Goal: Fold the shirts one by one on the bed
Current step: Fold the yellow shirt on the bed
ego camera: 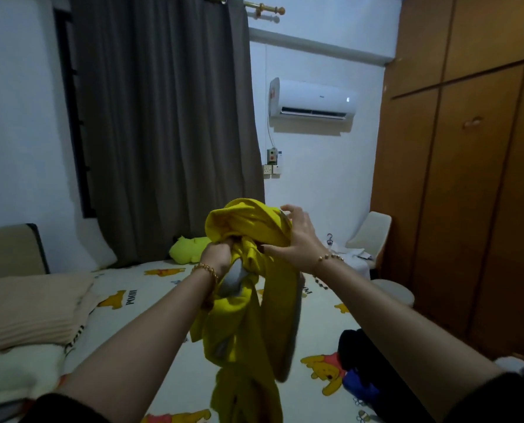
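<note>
The left hand point(216, 259) is gripping a bunched yellow shirt point(248, 300) in a closed fist, holding it in the air above the bed point(163, 303). The right hand point(297, 236), fingers spread, is resting against the cloth without clamping it. Twisted like this, the shirt is likely tangling further, or slipping onto the dark clothes point(361, 355) lying at right.

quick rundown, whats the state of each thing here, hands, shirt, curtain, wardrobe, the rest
yellow shirt: bunched, held up above the bed, not yet folded
left hand: fist shut on the shirt
right hand: fingers spread, resting against the shirt
curtain: drawn closed
wardrobe: doors shut
dark clothes: heaped on the bed, unfolded
bed: covered by a cartoon bear sheet
</note>
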